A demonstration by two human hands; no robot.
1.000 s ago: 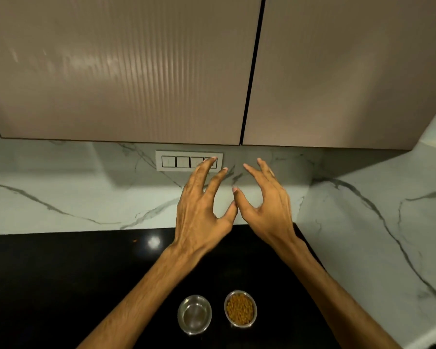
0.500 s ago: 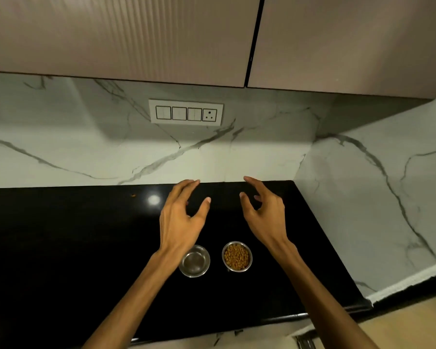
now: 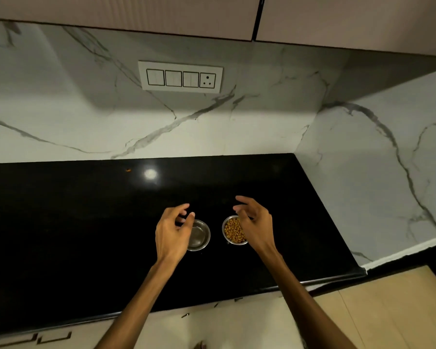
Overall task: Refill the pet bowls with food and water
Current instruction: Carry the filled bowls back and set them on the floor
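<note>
Two small steel pet bowls stand side by side on the black countertop (image 3: 86, 222). The left bowl (image 3: 200, 235) looks shiny inside; I cannot tell whether it holds water. The right bowl (image 3: 233, 231) is full of brown kibble. My left hand (image 3: 173, 231) hovers over the left bowl's left rim, fingers curled and apart, holding nothing. My right hand (image 3: 256, 222) hovers over the right bowl's right rim, fingers also spread and empty. Whether either hand touches its bowl is unclear.
A marble backsplash with a switch plate (image 3: 181, 77) rises behind the counter, and a marble side wall (image 3: 375, 172) closes the right end. Upper cabinets (image 3: 136, 13) hang overhead. A stray kibble piece (image 3: 128, 170) lies at the back left. The counter's front edge (image 3: 312, 282) runs below my forearms.
Both hands have come down from in front of the backsplash to the two bowls. The view has tilted down, showing more of the counter and its front edge.
</note>
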